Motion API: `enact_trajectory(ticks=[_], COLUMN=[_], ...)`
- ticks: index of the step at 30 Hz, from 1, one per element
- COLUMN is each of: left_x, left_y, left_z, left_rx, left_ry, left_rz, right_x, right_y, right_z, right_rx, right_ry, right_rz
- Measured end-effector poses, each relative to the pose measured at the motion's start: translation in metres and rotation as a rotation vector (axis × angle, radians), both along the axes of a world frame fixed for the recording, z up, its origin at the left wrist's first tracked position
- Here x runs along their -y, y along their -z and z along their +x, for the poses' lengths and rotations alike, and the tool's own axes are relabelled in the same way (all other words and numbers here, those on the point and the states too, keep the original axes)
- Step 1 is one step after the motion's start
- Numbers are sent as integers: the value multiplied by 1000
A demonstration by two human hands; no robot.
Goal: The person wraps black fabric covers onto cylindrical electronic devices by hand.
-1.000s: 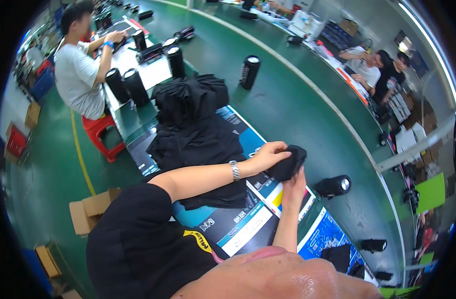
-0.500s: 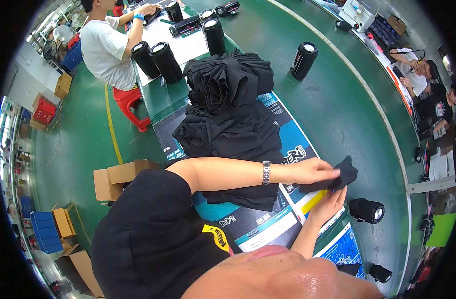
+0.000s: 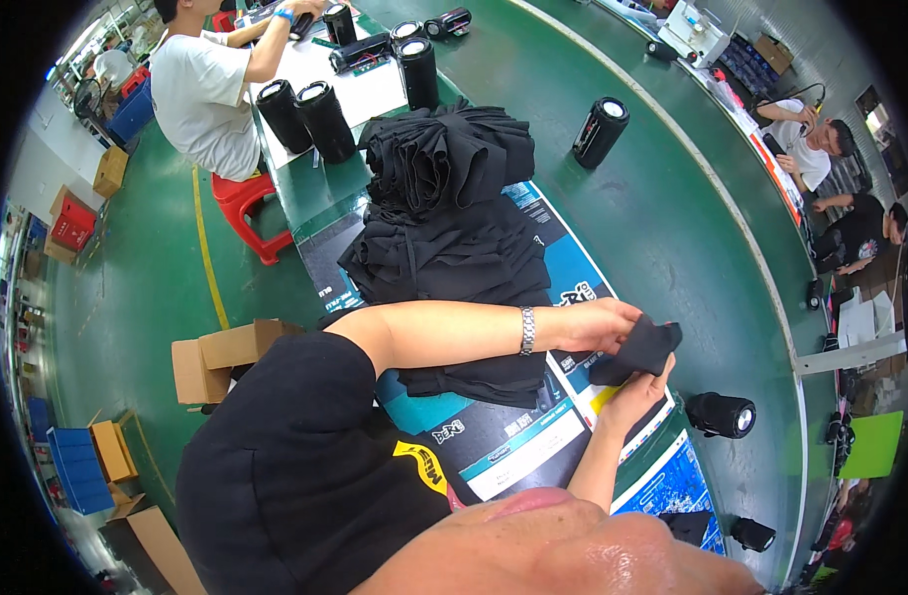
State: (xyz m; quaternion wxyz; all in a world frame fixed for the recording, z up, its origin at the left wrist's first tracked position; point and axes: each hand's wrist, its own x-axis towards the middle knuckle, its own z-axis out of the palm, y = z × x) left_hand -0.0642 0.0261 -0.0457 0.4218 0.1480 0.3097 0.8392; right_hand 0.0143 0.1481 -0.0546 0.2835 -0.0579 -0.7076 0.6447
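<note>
Here, right of centre, the left hand (image 3: 598, 322) and right hand (image 3: 637, 392) both pinch a black pouch (image 3: 640, 350), stretching it open between them.

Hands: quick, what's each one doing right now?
Left hand: closed on the black cloth, from above.
Right hand: holding the same cloth from below.

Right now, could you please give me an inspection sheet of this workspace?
Surface: green bench, printed blue sheets on it.
Job's things: small black cloth piece; black fabric pile behind it.
Clutter: black cylinder speakers, one lying by the hands.
Hands: left hand and right hand both grip the cloth piece.
Cables: nothing seen.
Surroundings: seated person in white shirt, red stool, cardboard boxes.
</note>
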Motion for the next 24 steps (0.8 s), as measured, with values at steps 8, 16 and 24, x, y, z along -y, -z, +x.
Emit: enact_trajectory(ticks=[8,16,24], left_x=[1,11,49], left_y=[-4,-19,-90], left_z=[6,-1,-62], left_rx=[-276,-262,-119], left_ry=[-318,-303,-85], left_rz=[-273,-232,127], right_x=[9,7,2], right_y=[-13,-16,-91], right_z=[8,2,-27], right_rx=[50,-70,-242], right_ry=[14,-293,-435], right_rz=[-300,-71,-450])
